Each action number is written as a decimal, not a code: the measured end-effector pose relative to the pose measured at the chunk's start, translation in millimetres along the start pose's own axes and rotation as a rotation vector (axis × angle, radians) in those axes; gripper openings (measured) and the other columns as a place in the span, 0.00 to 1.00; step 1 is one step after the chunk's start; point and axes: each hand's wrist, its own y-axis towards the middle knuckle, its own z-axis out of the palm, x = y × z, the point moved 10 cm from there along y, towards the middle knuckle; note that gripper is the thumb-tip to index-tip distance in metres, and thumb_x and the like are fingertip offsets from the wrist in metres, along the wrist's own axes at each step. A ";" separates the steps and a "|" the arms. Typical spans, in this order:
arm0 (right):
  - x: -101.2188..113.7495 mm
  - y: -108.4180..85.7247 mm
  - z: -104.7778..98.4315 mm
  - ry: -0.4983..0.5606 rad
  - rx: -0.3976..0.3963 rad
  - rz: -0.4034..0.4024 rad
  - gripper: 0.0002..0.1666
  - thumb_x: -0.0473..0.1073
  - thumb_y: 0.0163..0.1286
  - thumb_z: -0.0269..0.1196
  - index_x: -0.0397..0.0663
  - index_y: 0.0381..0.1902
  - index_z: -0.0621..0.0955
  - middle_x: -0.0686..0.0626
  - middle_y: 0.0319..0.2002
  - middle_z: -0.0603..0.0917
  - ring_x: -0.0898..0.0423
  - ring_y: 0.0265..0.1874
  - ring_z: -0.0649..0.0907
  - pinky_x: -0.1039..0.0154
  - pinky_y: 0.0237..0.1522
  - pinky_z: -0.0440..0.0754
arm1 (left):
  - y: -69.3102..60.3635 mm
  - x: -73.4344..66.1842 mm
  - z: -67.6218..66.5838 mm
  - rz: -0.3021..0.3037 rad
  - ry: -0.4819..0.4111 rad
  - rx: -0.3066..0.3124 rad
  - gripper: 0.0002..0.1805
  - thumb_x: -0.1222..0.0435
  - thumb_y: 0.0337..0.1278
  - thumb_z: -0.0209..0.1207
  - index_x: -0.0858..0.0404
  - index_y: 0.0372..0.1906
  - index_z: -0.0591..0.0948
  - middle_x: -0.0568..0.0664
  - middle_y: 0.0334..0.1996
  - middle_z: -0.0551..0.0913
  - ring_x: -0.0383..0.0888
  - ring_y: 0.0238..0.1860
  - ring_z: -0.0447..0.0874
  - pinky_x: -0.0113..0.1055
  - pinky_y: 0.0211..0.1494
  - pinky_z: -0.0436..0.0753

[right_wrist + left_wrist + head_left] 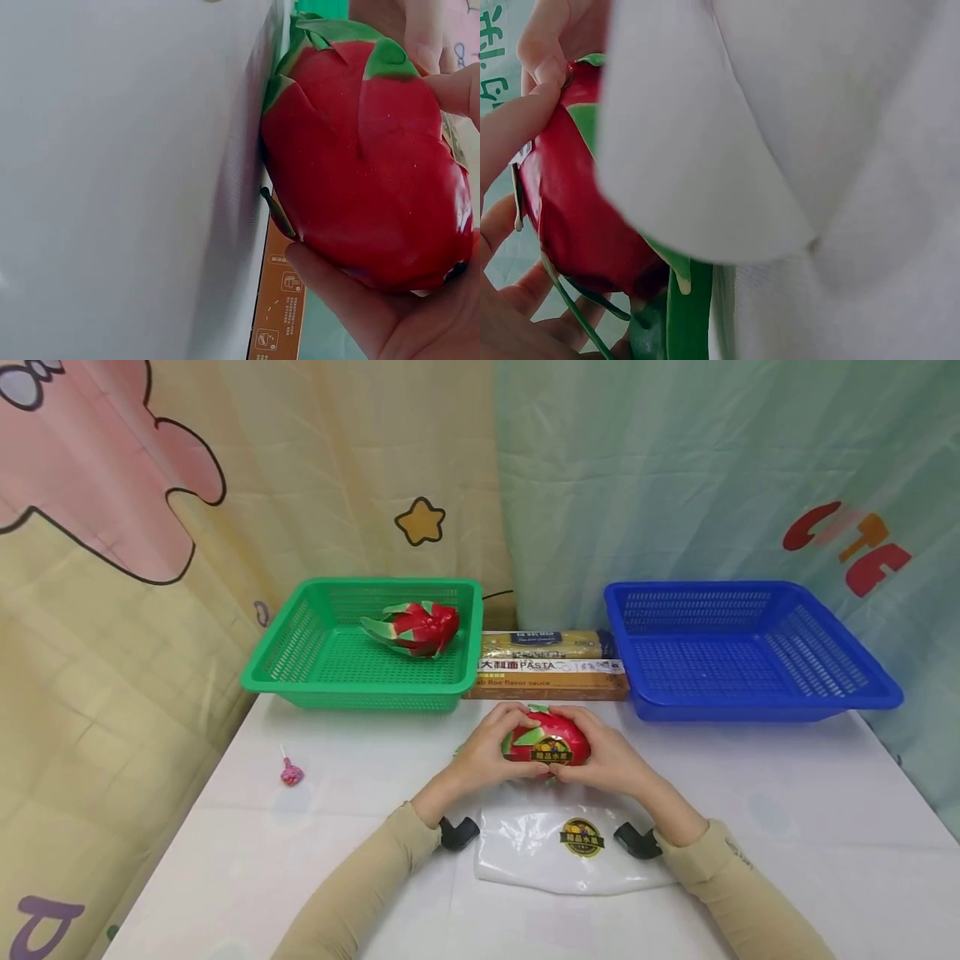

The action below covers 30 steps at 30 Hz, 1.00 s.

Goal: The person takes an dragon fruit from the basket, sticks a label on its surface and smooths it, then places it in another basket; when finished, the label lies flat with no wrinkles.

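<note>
A red dragon fruit (564,732) with green leaf tips is held between both hands at the middle of the table. From its left side, my left hand (489,753) grips it; my right hand (611,758) grips the opposite side. Both thumbs lie at a black-and-gold label (551,751) on the fruit's near face. In the left wrist view, white material covers part of the dragon fruit (577,202). The right wrist view shows the dragon fruit (360,157) close up, fingers around it. Just in front lies a shiny white plastic sheet or bag (525,860) bearing a similar label (582,837).
A green basket (360,687) at back left contains another dragon fruit (435,628). At back right stands a blue basket (765,700). Between them lie a pasta packet (555,647) and an orange-brown sauce box (543,687). A pink-wrapped lollipop (291,772) lies at left.
</note>
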 end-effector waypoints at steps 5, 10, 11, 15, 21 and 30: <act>0.3 0.7 -0.9 0.004 0.008 -0.023 0.48 0.46 0.48 0.72 0.50 0.67 0.65 0.44 0.62 0.70 0.46 0.52 0.76 0.47 0.51 0.76 | 1.0 1.8 0.0 -0.010 -0.008 -0.004 0.26 0.53 0.42 0.71 0.55 0.48 0.75 0.47 0.55 0.68 0.42 0.56 0.68 0.39 0.57 0.73; -2.6 -1.3 0.0 0.026 0.026 -0.041 0.47 0.47 0.50 0.72 0.52 0.67 0.65 0.44 0.62 0.70 0.45 0.53 0.75 0.47 0.52 0.75 | 0.1 3.6 2.2 0.000 -0.013 0.008 0.25 0.53 0.44 0.70 0.55 0.48 0.76 0.46 0.56 0.68 0.41 0.55 0.68 0.39 0.57 0.73; -3.2 -2.1 0.4 0.036 0.033 -0.040 0.46 0.48 0.51 0.72 0.53 0.68 0.65 0.44 0.62 0.70 0.46 0.54 0.75 0.47 0.52 0.75 | -0.5 4.0 2.5 0.001 -0.019 0.012 0.25 0.53 0.44 0.70 0.55 0.48 0.76 0.46 0.56 0.68 0.41 0.56 0.68 0.39 0.57 0.73; -4.6 -4.7 2.1 0.065 0.071 -0.045 0.45 0.53 0.57 0.70 0.55 0.69 0.63 0.45 0.64 0.68 0.46 0.56 0.74 0.48 0.52 0.75 | -1.7 4.5 2.2 0.012 -0.046 0.027 0.26 0.53 0.45 0.70 0.56 0.49 0.76 0.46 0.57 0.68 0.42 0.56 0.69 0.41 0.58 0.72; -0.5 -3.5 0.5 0.025 0.094 -0.058 0.46 0.54 0.60 0.66 0.50 0.71 0.59 0.42 0.66 0.65 0.44 0.55 0.75 0.47 0.51 0.76 | 0.3 4.0 0.5 0.040 -0.054 0.036 0.27 0.54 0.47 0.69 0.58 0.52 0.75 0.48 0.60 0.68 0.43 0.58 0.68 0.40 0.58 0.72; -2.0 -1.4 -0.4 -0.018 0.075 -0.026 0.45 0.56 0.61 0.65 0.50 0.70 0.61 0.42 0.64 0.67 0.43 0.55 0.75 0.46 0.51 0.76 | 0.3 7.6 -2.2 -0.003 -0.093 0.042 0.16 0.56 0.58 0.62 0.57 0.49 0.78 0.47 0.61 0.68 0.43 0.60 0.67 0.42 0.60 0.70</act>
